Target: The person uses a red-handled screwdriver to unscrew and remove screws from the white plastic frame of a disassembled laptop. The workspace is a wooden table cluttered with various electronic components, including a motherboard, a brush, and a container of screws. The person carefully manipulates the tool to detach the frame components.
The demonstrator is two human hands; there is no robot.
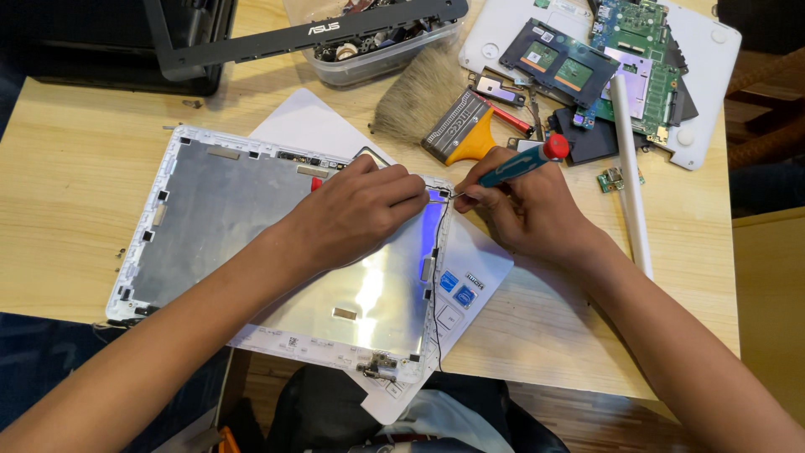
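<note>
1. Broadly, a pale wooden table carries everything in view.
2. A white laptop lid shell, foil-lined inside, lies open side up across the table's left and middle, on top of a second white laptop part.
3. A black screen bezel rests on a clear plastic tub of small parts at the top.
4. A green circuit board sits on a white base cover at top right, near a wide bristle brush.
5. The left hand presses on the shell's upper right corner, fingers curled and pinching a thin black cable there.
6. The right hand is closed around a teal-handled, red-capped screwdriver, its tip at that same corner.
</note>
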